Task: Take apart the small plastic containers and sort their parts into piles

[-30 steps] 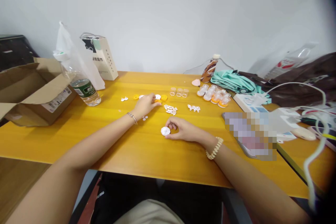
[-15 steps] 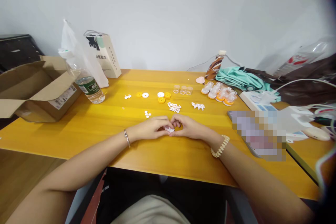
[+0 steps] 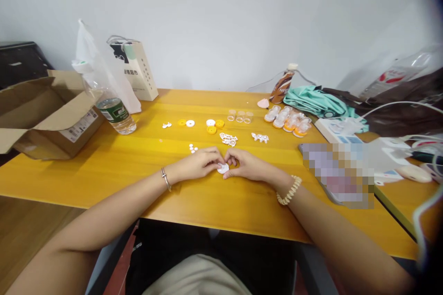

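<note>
Between my two hands, low over the near middle of the table, is a small round white plastic piece. The fingertips of my left hand pinch it from the left. My right hand curls around its right side, with the thumb against its edge. Fine detail on the piece is too small to make out. Just beyond my hands lie white openwork plastic parts and several small white discs. Yellow and white round caps rest farther back, beside clear rings.
Clear and orange assembled pieces stand back right, near a brown drink bottle and a teal cloth bundle. A phone lies right of my hands. At left are a cardboard box and a water bottle.
My left fingers have shifted slightly up and left, and more of the round white piece's face shows. My right hand has barely moved. The whole view has moved slightly.
</note>
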{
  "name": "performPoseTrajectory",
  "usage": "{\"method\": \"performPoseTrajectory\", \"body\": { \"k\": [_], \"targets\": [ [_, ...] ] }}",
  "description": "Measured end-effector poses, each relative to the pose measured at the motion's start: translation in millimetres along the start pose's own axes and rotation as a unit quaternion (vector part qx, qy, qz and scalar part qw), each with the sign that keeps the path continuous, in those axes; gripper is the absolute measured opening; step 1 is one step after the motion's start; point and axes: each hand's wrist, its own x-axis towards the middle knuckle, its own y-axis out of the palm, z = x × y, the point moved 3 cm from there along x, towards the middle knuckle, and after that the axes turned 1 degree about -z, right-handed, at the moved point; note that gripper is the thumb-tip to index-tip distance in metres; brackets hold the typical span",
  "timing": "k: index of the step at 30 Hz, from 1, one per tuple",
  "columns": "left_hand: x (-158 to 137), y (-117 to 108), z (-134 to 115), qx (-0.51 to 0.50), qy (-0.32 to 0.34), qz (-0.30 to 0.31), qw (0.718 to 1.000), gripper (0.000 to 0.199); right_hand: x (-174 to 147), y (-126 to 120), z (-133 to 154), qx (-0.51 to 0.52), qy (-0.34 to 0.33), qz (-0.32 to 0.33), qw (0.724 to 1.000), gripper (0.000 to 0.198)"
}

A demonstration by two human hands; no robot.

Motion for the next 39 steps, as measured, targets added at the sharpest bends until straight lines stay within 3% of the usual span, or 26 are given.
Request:
{"method": "performPoseTrajectory", "body": {
  "k": [7,15,25,35,39],
  "targets": [
    [0,0,2,-0.018,-0.024,0.012,0.999,0.014,0,-1,3,-0.003,-0.004,0.006,1.000,0.037],
    [4,7,6,-0.039,-0.102,-0.027,0.994,0.019,0,0,1,-0.004,0.001,0.010,1.000,0.037],
    [5,8,0,-0.029,-0.166,-0.023,0.986,0.012,1,1,5,-0.029,0.008,0.014,0.999,0.036],
    [3,11,-14,0.139,-0.051,-0.006,0.989,0.012,-1,1,4,-0.025,0.001,0.007,1.000,0.032],
    [1,-1,-12,0.131,-0.043,-0.016,0.990,0.013,-1,2,2,-0.017,0.003,0.010,1.000,0.031]
  ]
}}
